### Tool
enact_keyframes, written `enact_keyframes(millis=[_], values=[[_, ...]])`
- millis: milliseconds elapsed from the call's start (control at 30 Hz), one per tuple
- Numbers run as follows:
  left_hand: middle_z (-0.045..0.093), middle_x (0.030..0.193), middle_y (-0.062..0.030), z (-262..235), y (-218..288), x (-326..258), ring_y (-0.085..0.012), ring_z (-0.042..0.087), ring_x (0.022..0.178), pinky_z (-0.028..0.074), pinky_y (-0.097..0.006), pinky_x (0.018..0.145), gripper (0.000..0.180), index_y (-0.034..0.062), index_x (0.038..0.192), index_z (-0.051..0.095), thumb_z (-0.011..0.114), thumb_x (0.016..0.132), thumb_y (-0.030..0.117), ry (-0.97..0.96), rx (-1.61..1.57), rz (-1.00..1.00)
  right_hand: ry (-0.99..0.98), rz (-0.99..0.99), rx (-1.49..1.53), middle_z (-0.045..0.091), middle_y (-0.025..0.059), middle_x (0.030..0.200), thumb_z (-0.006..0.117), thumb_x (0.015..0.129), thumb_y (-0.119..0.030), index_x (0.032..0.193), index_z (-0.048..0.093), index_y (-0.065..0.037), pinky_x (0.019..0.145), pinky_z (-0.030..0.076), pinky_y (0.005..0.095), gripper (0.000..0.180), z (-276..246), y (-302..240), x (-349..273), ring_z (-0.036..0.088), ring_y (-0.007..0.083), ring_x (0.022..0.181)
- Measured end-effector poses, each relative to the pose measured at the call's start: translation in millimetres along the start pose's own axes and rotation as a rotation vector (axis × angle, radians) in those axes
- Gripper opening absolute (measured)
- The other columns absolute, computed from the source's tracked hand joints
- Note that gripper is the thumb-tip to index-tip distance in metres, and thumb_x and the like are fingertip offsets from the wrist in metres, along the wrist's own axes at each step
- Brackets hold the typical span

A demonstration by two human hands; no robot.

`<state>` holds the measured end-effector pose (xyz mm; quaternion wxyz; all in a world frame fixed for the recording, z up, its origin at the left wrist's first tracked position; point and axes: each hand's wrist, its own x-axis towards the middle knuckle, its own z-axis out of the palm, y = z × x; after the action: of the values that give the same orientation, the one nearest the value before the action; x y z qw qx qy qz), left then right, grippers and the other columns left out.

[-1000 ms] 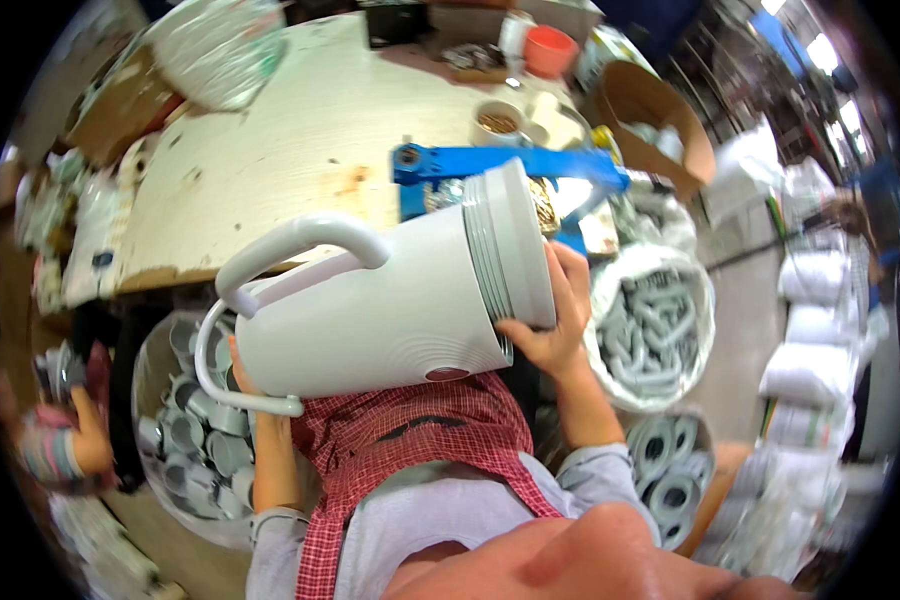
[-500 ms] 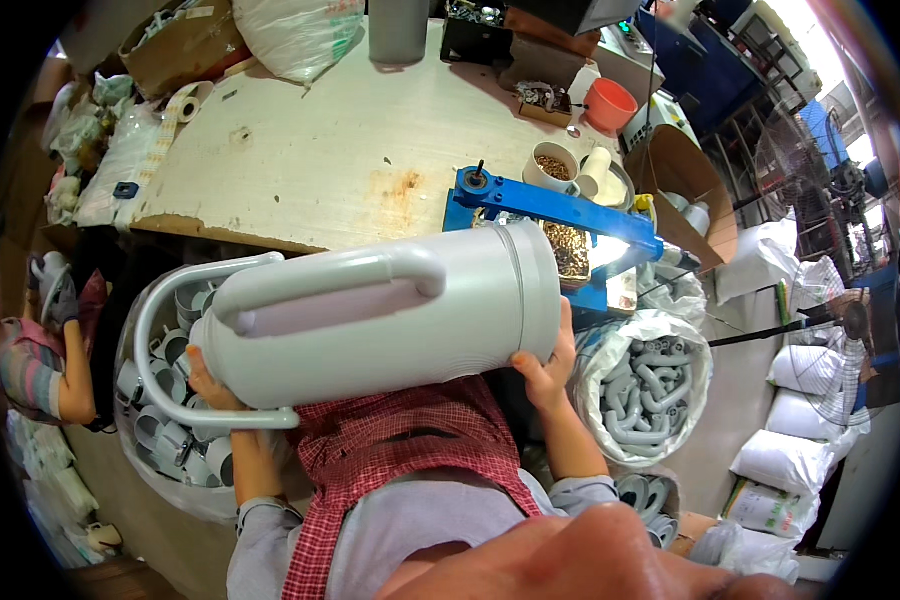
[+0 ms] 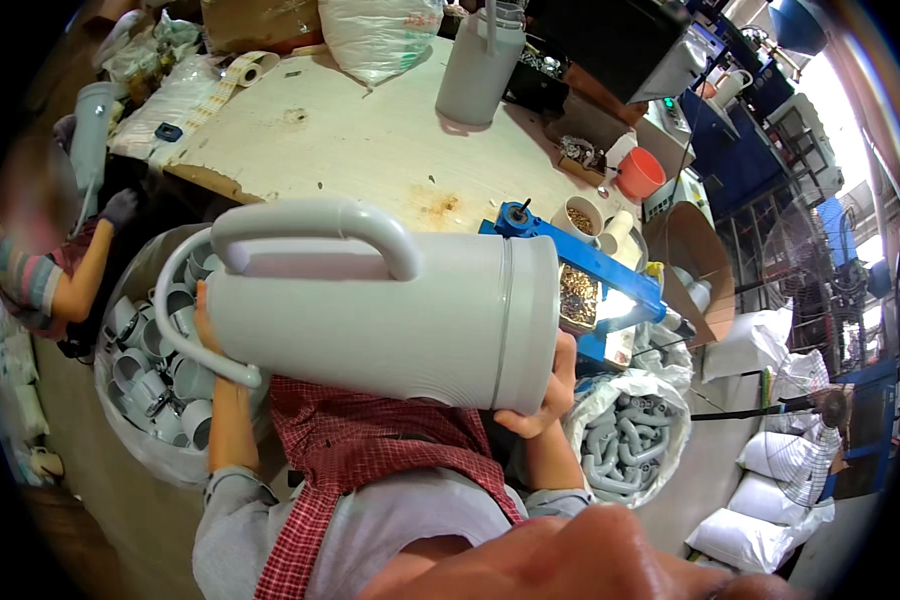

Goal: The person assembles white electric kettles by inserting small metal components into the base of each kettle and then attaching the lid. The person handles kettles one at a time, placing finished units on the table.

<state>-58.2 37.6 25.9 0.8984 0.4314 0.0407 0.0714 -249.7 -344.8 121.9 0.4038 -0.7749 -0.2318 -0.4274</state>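
A large pale grey thermos jug [image 3: 380, 330] lies sideways across my lap, held in the air between both hands. Its thick side handle [image 3: 300, 222] faces up, and a thin curved carrying handle [image 3: 173, 310] loops round its left end. My left hand [image 3: 208, 325] supports that left end, mostly hidden behind the jug. Around the wide rim at the right end, my right hand [image 3: 548, 395] is closed, with the thumb underneath. Just beyond this rim stands a blue metal fixture [image 3: 580, 262] with a lit tip, beside a box of small brass-coloured screws [image 3: 578, 298].
A bag of grey cup-like parts [image 3: 175, 435] stands at my left, a bag of curved grey handles [image 3: 625, 450] at my right. On the worktable [image 3: 350, 150] stand another grey jug [image 3: 480, 70] and a red bowl [image 3: 640, 172]. A co-worker [image 3: 45, 250] sits at far left with a jug.
The jug has rolled slightly and lies more level, its side handle now standing higher along the top edge. My view has shifted. The co-worker's jug now stands raised in view.
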Motion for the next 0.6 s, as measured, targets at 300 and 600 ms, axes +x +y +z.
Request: enact_keyframes(millis=[300, 600], values=[[0.066, 0.078, -0.0062, 14.8, 68.8, -41.3, -0.0121, 0.063, 0.064, 0.051, -0.025, 0.054, 0.048, 0.0017, 0.090, 0.066, 0.041, 0.102, 0.041, -0.014, 0.352, 0.227, 0.221, 0.437, 0.362, 0.044, 0.0195, 0.140, 0.046, 0.087, -0.072, 0.142, 0.042, 0.003, 0.101, 0.036, 0.0405, 0.093, 10.2, 47.9, -11.9, 0.050, 0.0273, 0.114], [0.068, 0.097, -0.0107, -14.3, 43.7, -21.7, -0.0185, 0.067, 0.084, 0.056, -0.031, 0.073, 0.053, -0.0030, 0.110, 0.064, 0.037, 0.103, 0.041, 0.090, 0.286, 0.058, 0.097, 0.648, 0.410, 0.025, 0.0144, 0.157, 0.030, 0.083, -0.083, 0.151, 0.024, 0.000, 0.118, 0.015, 0.0420, 0.108, 36.2, 60.0, 31.4, 0.022, 0.0265, 0.145]])
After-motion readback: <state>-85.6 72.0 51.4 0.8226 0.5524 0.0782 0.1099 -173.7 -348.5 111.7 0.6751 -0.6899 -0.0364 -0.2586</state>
